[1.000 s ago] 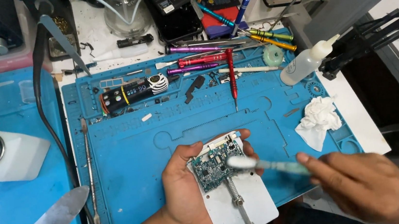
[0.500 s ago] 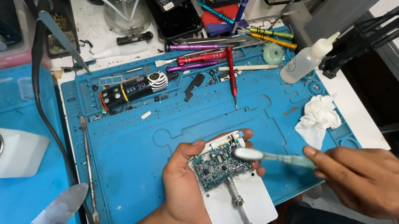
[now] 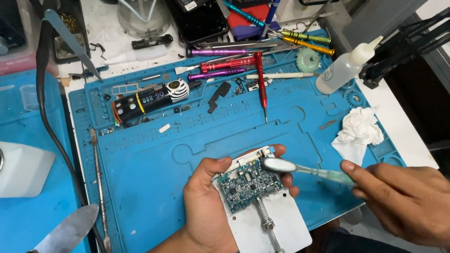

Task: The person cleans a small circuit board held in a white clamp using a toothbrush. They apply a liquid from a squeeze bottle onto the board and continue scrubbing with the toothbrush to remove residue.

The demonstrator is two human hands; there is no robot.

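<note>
Fingers of the left hand clamp the white holder plate carrying a green circuit board. Right hand grips a toothbrush, bristles at the board's 2 o'clock corner. White squeeze bottle lies at 1 o'clock on the blue mat.

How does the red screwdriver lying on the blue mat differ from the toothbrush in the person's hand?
The red screwdriver lies untouched, tip toward the person; the toothbrush is held in the right hand, its head on the circuit board. The screwdriver is red with a metal tip; the toothbrush is pale green with bristles. Both are slim.
</note>
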